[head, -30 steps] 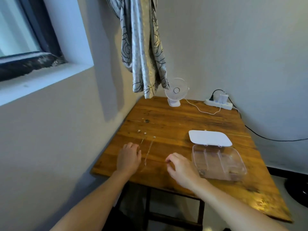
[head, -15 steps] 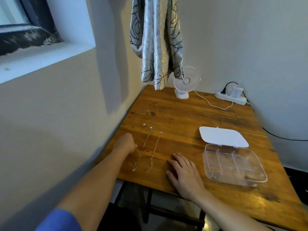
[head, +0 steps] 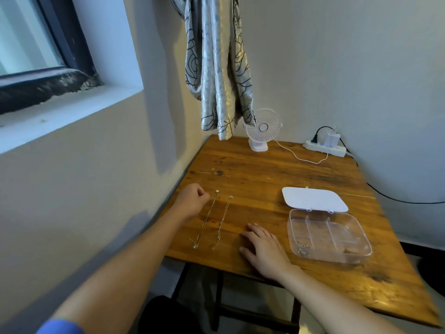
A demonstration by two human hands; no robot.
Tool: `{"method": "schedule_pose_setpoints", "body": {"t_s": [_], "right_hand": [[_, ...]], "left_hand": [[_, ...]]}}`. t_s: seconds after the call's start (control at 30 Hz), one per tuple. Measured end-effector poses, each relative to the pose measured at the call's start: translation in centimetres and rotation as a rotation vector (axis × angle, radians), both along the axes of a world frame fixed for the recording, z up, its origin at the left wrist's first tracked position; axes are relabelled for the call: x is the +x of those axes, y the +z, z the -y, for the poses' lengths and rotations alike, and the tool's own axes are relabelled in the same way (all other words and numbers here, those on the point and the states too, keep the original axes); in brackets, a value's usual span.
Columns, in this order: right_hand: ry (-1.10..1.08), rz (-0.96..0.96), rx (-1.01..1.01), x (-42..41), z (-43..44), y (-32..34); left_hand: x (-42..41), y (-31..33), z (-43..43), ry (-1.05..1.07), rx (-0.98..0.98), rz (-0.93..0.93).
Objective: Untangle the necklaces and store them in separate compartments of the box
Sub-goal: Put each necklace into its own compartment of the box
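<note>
Two thin necklaces, one [head: 205, 220] just beside the other [head: 223, 221], lie stretched out in parallel on the wooden worktop [head: 265, 174], left of one clear compartmented box [head: 337, 233] with its white lid [head: 314, 200] open. The left hand [head: 191, 201] sits at the chains' far ends, fingers curled; whether they pinch anything cannot be told. The right hand [head: 265, 249] rests flat on the worktop between necklaces and box, fingers straight.

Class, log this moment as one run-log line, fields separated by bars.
left hand: fingers curled beside left necklace | right hand: flat on table | right necklace: separate, untouched | box: lid open
</note>
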State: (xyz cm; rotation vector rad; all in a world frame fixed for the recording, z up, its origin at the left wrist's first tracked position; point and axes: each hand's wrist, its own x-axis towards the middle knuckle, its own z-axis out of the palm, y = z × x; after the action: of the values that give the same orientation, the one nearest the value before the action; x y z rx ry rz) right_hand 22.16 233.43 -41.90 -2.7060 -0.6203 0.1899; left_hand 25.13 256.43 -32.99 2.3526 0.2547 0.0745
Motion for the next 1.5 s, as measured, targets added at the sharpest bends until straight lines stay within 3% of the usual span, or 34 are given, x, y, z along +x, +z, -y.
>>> {"method": "schedule_pose_setpoints", "body": {"t_s": [0.13,0.23,0.37,0.53,0.63,0.77,1.13,1.23,1.4,1.5], "right_hand": [[-0.069,0.010,0.258,-0.5,2.3,2.7],[-0.171,0.220,0.414,-0.5,5.6,5.1],[-0.436,0.492,0.402,0.4,12.2,6.5],[-0.719,0.306,0.374,0.7,18.1,3.8],[-0.732,0.137,0.568,-0.3,19.1,1.0],[-0.737,0.192,0.675,-1.0,19.2,-1.0],[-0.779,0.253,0.639,-0.5,19.2,-2.0],[-0.796,0.234,0.609,-0.4,19.2,-2.3],[-0.810,0.210,0.584,-0.3,19.1,-2.2],[-0.819,0.200,0.568,-0.3,18.9,-2.1]], "left_hand": [[-0.9,3.1,3.3,-0.045,-0.195,0.083],[-1.6,4.4,6.4,-0.099,-0.383,0.104],[-2.4,4.8,12.5,-0.179,-0.505,0.107],[-1.9,3.9,19.2,-0.207,-0.474,0.096],[-0.8,2.9,22.3,-0.192,-0.461,0.067],[0.6,1.8,24.8,-0.156,-0.453,0.025],[5.2,-0.6,26.4,-0.093,-0.377,-0.014],[5.4,-1.6,25.8,-0.126,-0.245,-0.012],[4.1,-3.5,24.7,-0.342,0.376,0.194],[3.4,-4.4,23.8,-0.405,0.559,0.286]]}}
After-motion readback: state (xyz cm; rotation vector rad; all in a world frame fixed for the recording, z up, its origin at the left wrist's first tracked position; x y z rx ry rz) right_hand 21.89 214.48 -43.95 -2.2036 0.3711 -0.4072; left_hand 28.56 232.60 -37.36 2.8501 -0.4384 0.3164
